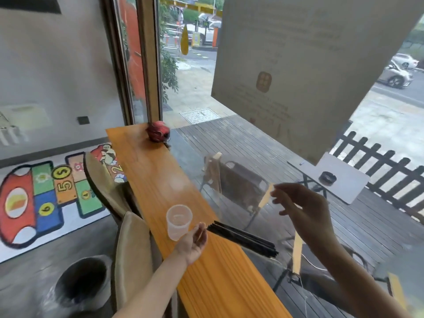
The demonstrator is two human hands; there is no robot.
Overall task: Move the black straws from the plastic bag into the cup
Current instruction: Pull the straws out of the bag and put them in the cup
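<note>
A long orange wooden counter (151, 171) runs from six o'clock up toward eleven o'clock, set against a large window. At its far end, near twelve o'clock, sits a small red helmet-shaped object (157, 131). To the left, around nine o'clock, a colourful mushroom-patterned rug (34, 203) with numbers lies on the grey floor. Tan chair backs (130, 244) stand just beside the counter's left edge, and a dark round bin (81, 281) sits near seven o'clock. Through the glass, a dark wooden deck (241, 143) holds a folding chair (236, 182) and, at three o'clock, a grey table (344, 182) bearing a black ashtray (327, 177). A black picket fence (387, 173) borders the deck.
</note>
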